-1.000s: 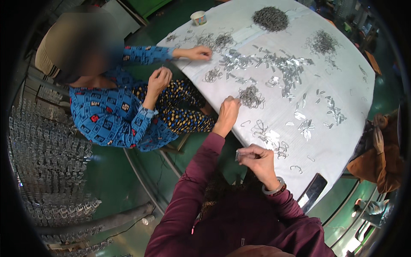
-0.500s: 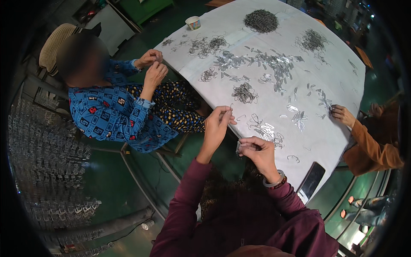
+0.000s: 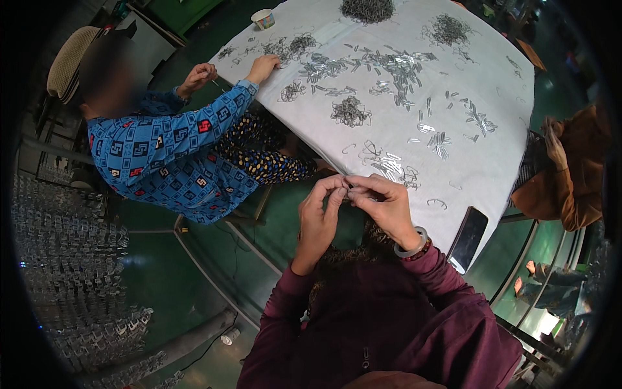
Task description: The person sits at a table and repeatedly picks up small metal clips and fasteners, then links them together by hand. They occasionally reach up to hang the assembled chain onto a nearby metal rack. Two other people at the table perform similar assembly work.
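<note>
Left hand (image 3: 319, 217) now drawn off the table (image 3: 492, 155), meeting right hand (image 3: 383, 206), both pinching a small metal clip (image 3: 350, 190)

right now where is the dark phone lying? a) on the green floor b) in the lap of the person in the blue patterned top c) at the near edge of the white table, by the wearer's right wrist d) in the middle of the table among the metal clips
c: the dark phone lies flat at the near edge of the white table, just beyond the right hand and its wristband.
</note>
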